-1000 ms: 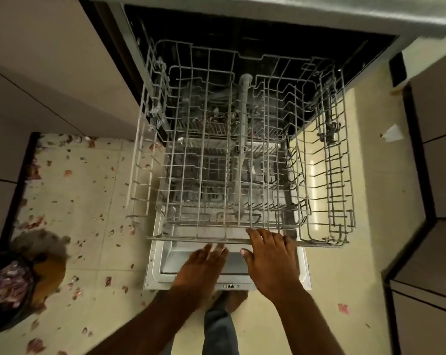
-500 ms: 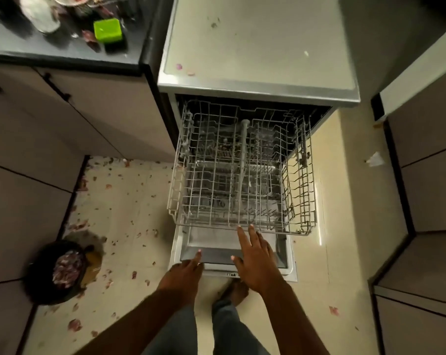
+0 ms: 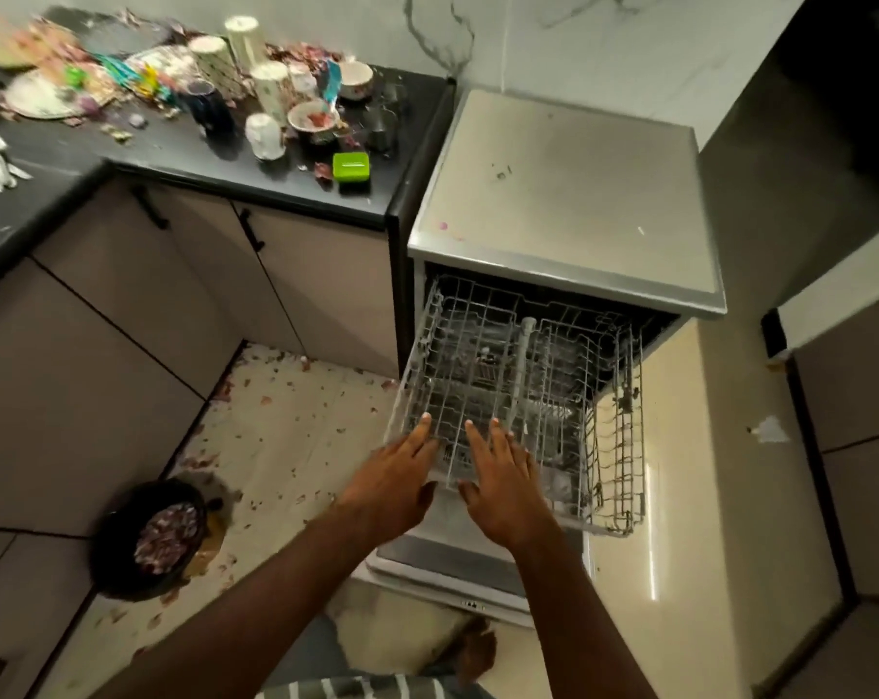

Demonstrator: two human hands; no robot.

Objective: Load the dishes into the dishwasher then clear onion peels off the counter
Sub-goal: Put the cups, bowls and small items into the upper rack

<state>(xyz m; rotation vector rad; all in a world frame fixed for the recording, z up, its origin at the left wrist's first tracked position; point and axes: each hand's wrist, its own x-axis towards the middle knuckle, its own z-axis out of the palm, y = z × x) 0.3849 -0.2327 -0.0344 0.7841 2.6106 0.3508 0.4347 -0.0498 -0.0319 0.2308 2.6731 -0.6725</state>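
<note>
The dishwasher (image 3: 563,204) stands open with its empty wire rack (image 3: 543,375) pulled out over the lowered door (image 3: 452,562). My left hand (image 3: 392,476) and my right hand (image 3: 503,481) hover with straight fingers over the rack's front left corner, holding nothing. Dirty dishes (image 3: 255,88) crowd the black counter (image 3: 185,143) at the upper left: white cups, bowls, a plate, a dark mug and cutlery. Onion peels (image 3: 321,171) lie scattered among them.
A green soap box (image 3: 351,167) sits near the counter's right edge. A black bin (image 3: 150,537) full of peels stands on the floor at the left, with peels strewn over the tiles (image 3: 286,426). Cabinets close in on both sides.
The view has risen and pulled back, bringing the counter and dishes into sight. Both hands have lifted from the rack's front edge and door to hover above the rack's corner.
</note>
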